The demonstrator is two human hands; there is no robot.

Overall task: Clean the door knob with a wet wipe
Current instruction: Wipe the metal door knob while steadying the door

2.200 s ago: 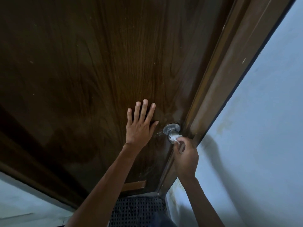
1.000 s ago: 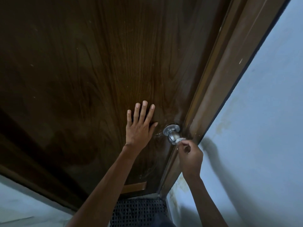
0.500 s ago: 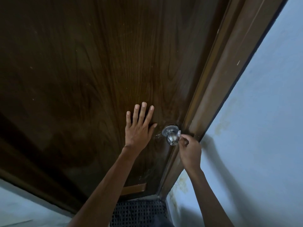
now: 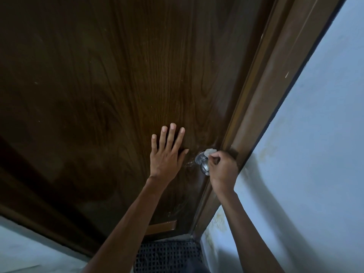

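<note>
Across most of the view, dark wooden door (image 4: pixel 118 85), top and left side cut off. Flat against it, left hand (image 4: pixel 167 154), fingers spread. Beside the frame (image 4: pixel 275 85), right hand (image 4: pixel 222 168) closed around a white wet wipe (image 4: pixel 209 151), mostly hidden. Underneath, metal door knob (image 4: pixel 202 164), half covered.

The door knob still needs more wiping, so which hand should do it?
The right hand. It already pinches the wet wipe against the door knob. The left hand lies flat on the door, empty, probably steadying it.
</note>
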